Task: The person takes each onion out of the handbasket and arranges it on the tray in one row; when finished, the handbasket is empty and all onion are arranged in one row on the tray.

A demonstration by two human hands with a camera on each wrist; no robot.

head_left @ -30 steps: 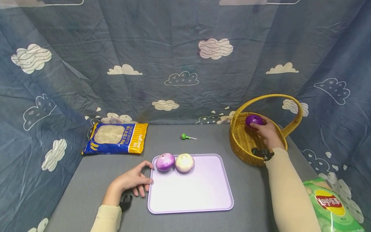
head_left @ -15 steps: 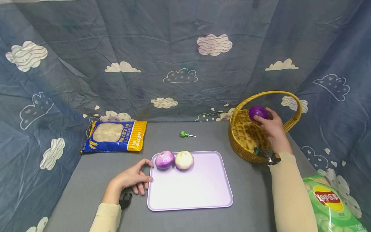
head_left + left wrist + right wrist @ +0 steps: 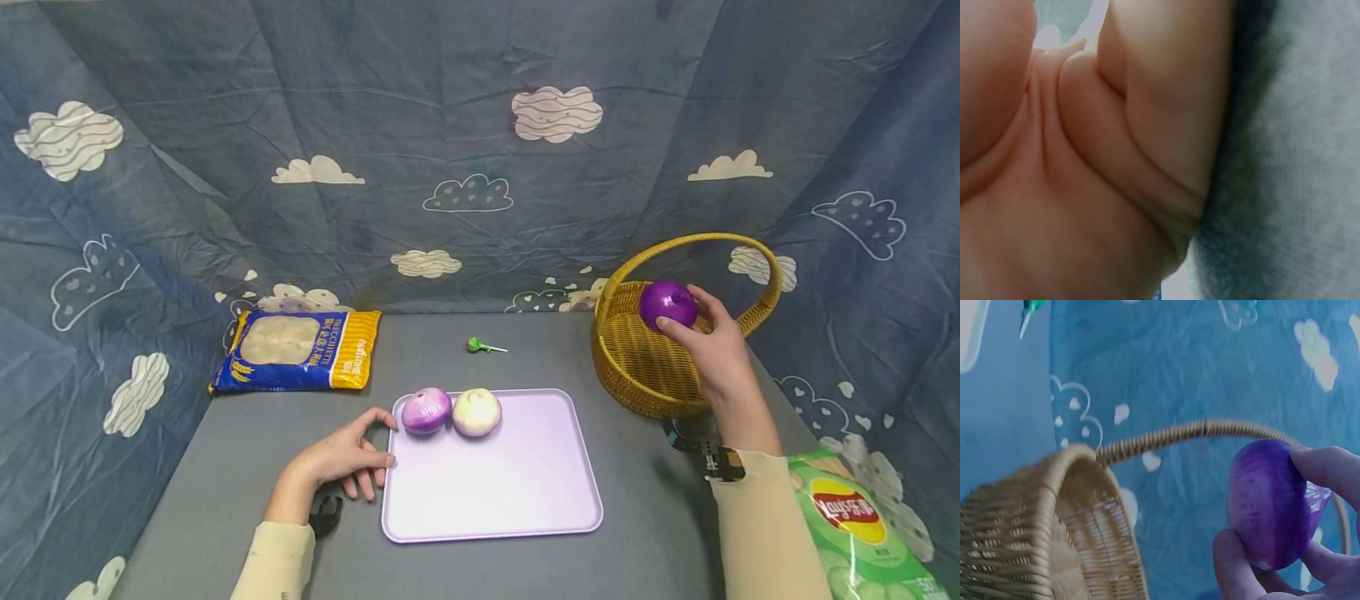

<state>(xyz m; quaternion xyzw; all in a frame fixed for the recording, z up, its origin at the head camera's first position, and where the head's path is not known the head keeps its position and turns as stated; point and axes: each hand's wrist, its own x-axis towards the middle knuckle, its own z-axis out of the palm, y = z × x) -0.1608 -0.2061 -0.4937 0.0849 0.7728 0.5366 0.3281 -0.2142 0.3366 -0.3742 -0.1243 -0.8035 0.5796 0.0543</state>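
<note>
In the head view my right hand [image 3: 722,350] holds a shiny purple onion [image 3: 667,306] just above the wicker basket [image 3: 626,392]. The right wrist view shows fingers and thumb around this onion [image 3: 1272,503], which looks wrapped in clear film. My left hand [image 3: 341,454] touches the left rim of a pale lilac tray [image 3: 517,483] with thumb and index finger. At the tray's top left, a purple-and-white onion [image 3: 427,411] lies beside a cream-white onion [image 3: 477,412]. Mostly palm [image 3: 1085,206] fills the left wrist view.
A blue-and-yellow pasta bag [image 3: 296,350] lies at the back left. A green lollipop [image 3: 476,345] is behind the tray. At the front right stands a green chip bag [image 3: 862,525], near my right forearm. The basket's tall handle [image 3: 701,239] arches over its opening.
My right hand has lifted the purple onion from inside the basket and drawn it slightly toward me. The left hand stays at the tray's rim.
</note>
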